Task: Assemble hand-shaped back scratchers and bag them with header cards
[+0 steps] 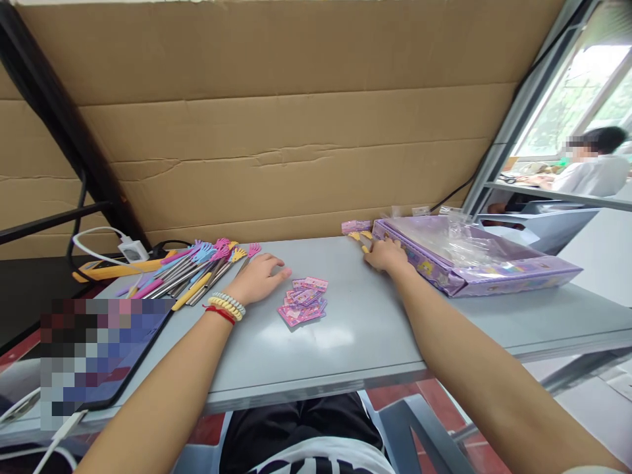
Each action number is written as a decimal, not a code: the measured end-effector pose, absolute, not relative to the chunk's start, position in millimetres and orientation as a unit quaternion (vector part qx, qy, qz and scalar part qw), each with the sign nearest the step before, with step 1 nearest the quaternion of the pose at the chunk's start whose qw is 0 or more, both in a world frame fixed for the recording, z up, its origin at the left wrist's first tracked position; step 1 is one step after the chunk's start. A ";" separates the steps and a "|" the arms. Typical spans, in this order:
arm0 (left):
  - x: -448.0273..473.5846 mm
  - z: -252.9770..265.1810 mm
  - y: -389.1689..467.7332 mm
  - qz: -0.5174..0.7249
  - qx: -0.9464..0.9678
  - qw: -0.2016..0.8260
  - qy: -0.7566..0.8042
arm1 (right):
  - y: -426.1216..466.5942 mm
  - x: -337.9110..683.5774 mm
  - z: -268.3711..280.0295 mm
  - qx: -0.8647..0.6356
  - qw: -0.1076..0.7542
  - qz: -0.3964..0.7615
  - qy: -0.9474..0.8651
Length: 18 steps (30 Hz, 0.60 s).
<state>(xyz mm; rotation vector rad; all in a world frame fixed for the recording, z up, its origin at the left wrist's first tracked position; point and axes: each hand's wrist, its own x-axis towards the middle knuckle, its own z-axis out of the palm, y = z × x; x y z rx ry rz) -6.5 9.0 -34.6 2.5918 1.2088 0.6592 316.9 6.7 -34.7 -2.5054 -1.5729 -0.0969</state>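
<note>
My left hand [259, 278] lies on the table with its thumb stretched out, beside a pile of back scratchers [197, 271]. These have metal rods, coloured grips and small hand-shaped ends; a pink scratcher end [253, 249] shows just behind the hand. My right hand [388, 255] is at the left side of a purple box [449, 280], fingers curled down by small yellow pieces [366, 247]. What its fingertips hold is partly hidden. Between my hands lies a loose stack of pink printed cards [303, 303]. Another pink card [355, 226] lies behind the yellow pieces.
Clear plastic bags [459, 234] lie on the purple box. A tablet [113, 355] with a cable is at the left front, and a white charger [133, 250] behind it. Cardboard [296, 131] walls the back. Another person [587, 164] sits at the far right.
</note>
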 end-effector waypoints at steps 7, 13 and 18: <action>-6.2 -33.3 9.2 0.226 0.873 0.068 0.426 | 5.6 303.0 -34.1 -0.815 0.173 -0.095 -0.545; -18.1 -22.5 14.2 0.234 0.806 -0.013 0.543 | 6.8 273.9 -36.9 -0.668 0.275 -0.070 -0.688; -38.4 -15.5 19.9 0.172 0.722 -0.058 0.668 | 0.9 255.5 -40.1 -0.613 0.244 0.061 -0.749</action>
